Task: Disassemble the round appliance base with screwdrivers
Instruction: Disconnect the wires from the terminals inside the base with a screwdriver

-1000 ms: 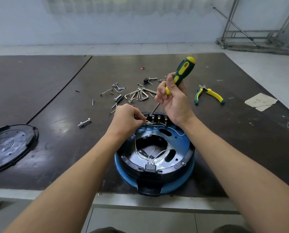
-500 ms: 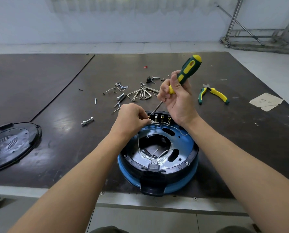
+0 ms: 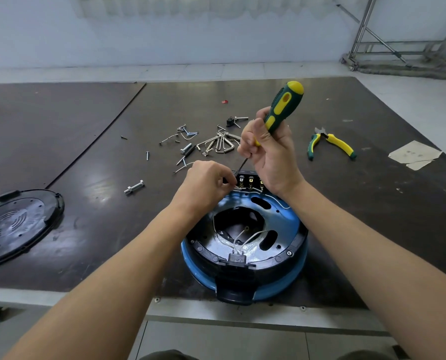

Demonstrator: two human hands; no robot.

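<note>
The round blue and black appliance base (image 3: 289, 271) lies open side up near the table's front edge, with white wires (image 3: 238, 240) running inside it. My right hand (image 3: 271, 154) grips a green and yellow screwdriver (image 3: 281, 105), its shaft slanting down to the terminal block (image 3: 250, 180) at the base's far rim. My left hand (image 3: 206, 185) pinches a white wire end at that block's left side.
A black round cover (image 3: 16, 227) lies at the left. Loose screws, hex keys (image 3: 219, 145) and a bolt (image 3: 134, 187) are scattered beyond the base. Yellow-green pliers (image 3: 330, 145) and a paper scrap (image 3: 415, 154) lie at the right. The table (image 3: 372, 203) is dark.
Both hands stay at the terminal block; the screwdriver handle has tipped slightly more upright. The view has shifted a little.
</note>
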